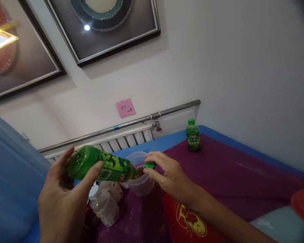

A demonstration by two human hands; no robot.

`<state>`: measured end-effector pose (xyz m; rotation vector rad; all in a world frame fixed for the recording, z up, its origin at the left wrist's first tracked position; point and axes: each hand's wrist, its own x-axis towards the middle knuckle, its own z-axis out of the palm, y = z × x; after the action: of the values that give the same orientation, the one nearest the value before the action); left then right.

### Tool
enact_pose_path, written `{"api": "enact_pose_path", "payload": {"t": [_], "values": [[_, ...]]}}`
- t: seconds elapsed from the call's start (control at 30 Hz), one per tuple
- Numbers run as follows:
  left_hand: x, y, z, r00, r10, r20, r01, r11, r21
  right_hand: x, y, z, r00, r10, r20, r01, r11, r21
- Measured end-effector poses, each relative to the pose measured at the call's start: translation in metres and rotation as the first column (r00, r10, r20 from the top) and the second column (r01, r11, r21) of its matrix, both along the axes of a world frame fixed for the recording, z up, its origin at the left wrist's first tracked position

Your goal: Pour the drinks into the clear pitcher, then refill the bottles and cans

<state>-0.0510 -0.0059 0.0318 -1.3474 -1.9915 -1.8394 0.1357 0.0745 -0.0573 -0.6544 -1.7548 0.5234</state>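
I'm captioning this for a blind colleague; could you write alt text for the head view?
A person's left hand holds a green bottle tilted, its mouth at the opening of a clear plastic tub; the right hand pinches a green cap. Farther back, a second green bottle stands capped on a purple cover.

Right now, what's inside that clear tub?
The tilted green bottle points its mouth into the clear tub. Reddish colour shows there, but I can't tell if it's drink or the purple cloth showing through. Bottle and right hand cover part.

green bottle tipped over clear tub; green cap off
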Motion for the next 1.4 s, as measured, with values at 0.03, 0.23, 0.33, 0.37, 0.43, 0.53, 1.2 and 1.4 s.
{"api": "enact_pose_path", "payload": {"t": [0.03,0.23,0.33,0.37,0.43,0.53,1.2,1.4], "values": [[0.000,-0.001,0.000,1.000,0.003,-0.001,-0.003,1.000,0.000,-0.001,0.001,-0.002,1.000,-0.009,0.008,0.009,1.000,0.008],[0.002,-0.002,-0.003,1.000,-0.013,0.016,0.013,1.000,0.007,-0.007,0.006,-0.013,0.992,-0.094,0.089,0.078,0.983,0.166],[0.001,-0.001,-0.003,1.000,-0.006,0.025,0.006,1.000,0.017,-0.009,0.009,-0.016,0.978,-0.133,0.163,0.083,0.957,0.278],[0.001,-0.001,-0.004,1.000,-0.014,0.027,0.013,1.000,0.017,-0.010,0.010,-0.017,0.973,-0.137,0.184,0.079,0.953,0.293],[0.000,-0.001,-0.004,0.999,-0.031,0.038,0.030,0.999,0.025,-0.010,0.011,-0.018,0.967,-0.142,0.212,0.073,0.949,0.305],[0.000,-0.003,-0.004,0.998,-0.033,0.060,0.031,0.999,0.037,-0.008,0.012,-0.017,0.961,-0.134,0.241,0.050,0.944,0.326],[-0.011,-0.002,-0.008,0.998,-0.048,0.032,0.047,0.999,0.028,-0.001,0.011,-0.012,0.954,-0.091,0.286,-0.029,0.921,0.389],[-0.011,-0.003,-0.007,1.000,-0.004,-0.019,0.004,1.000,-0.001,-0.002,0.012,-0.012,0.955,-0.063,0.291,-0.058,0.919,0.389]]}}
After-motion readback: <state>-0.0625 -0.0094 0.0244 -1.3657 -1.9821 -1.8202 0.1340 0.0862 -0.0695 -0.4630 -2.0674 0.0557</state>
